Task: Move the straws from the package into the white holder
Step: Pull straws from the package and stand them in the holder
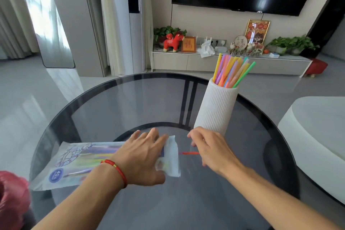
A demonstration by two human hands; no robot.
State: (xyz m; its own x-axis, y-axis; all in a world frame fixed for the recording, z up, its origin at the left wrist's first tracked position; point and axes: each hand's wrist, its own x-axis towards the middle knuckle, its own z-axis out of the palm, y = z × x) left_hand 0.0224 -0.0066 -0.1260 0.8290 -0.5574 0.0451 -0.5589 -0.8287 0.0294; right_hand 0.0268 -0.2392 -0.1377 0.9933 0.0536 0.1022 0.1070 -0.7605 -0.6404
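The straw package (74, 162), a clear printed plastic bag with coloured straws inside, lies flat on the round glass table (130, 102). My left hand (143, 153) presses flat on the bag near its open right end. A red straw (189, 153) sticks out of that end, and my right hand (211, 147) pinches its far tip. Just behind my right hand stands the white ribbed holder (214, 106), upright, with several coloured straws (231, 71) fanning out of its top.
A red plastic bag (11, 198) bulges at the table's lower left edge. A white rounded seat (317, 130) sits close to the table's right side. Beyond the table are grey floor, a low TV cabinet (224, 61) and a wall-mounted screen.
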